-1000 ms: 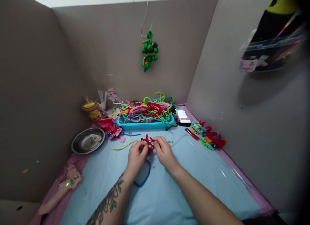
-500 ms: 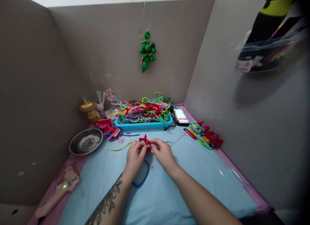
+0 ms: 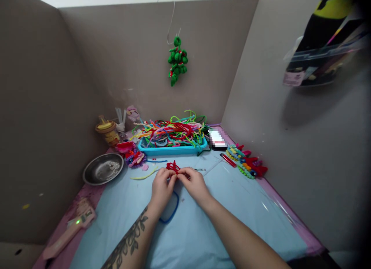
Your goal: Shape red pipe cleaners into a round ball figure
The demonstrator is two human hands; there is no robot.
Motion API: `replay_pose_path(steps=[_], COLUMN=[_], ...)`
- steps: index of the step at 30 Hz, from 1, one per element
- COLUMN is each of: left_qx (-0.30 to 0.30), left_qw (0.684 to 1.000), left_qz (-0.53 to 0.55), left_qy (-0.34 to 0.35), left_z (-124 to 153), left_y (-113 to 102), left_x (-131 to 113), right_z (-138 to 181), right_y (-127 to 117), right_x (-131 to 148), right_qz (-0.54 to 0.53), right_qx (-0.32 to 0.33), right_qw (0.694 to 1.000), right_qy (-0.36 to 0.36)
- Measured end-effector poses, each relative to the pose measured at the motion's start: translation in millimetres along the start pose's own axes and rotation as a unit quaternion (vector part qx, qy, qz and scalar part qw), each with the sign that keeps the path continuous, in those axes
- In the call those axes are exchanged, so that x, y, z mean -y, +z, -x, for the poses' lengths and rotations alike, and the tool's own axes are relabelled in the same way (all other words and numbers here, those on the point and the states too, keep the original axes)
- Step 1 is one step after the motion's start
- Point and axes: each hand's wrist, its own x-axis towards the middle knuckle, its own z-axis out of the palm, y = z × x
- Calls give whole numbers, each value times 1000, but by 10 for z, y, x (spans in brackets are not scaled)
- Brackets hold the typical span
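Over the middle of the blue-covered table, my left hand (image 3: 162, 183) and my right hand (image 3: 194, 183) meet fingertip to fingertip. Both pinch a small red piece of bent pipe cleaner (image 3: 173, 166), whose loops stick up beyond my fingers. Its lower part is hidden behind the fingertips. Just below my hands lies a curved blue pipe cleaner (image 3: 173, 215), partly covered by my left wrist. A yellow-green strip (image 3: 143, 177) rests to the left of my left hand.
A blue tray (image 3: 174, 150) heaped with colourful pipe cleaners stands at the back. To the left are a metal bowl (image 3: 95, 170) with small white bits and a pink glue gun (image 3: 68, 234). Rightward lie a phone (image 3: 218, 139), a red cutter (image 3: 228, 160) and colourful fuzzy pieces (image 3: 249, 164).
My fingertips have drawn closer together, my right fingers shifting slightly left. The red piece now shows less below and between the fingers.
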Motion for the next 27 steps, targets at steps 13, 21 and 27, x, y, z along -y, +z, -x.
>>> replay_pose_path(steps=[13, 21, 27], left_qx=[-16, -13, -14], left_qw=[999, 998, 993], left_qz=[-22, -35, -68], left_qy=[23, 60, 92], left_z=[25, 34, 83], left_y=[9, -16, 44], left_x=[3, -57, -64], right_z=[-4, -2, -13], right_y=[-8, -18, 4], right_x=[0, -4, -45], right_qz=[26, 43, -8], right_qx=[4, 0, -25], right_qw=[1000, 999, 999], right_qy=[-12, -21, 27])
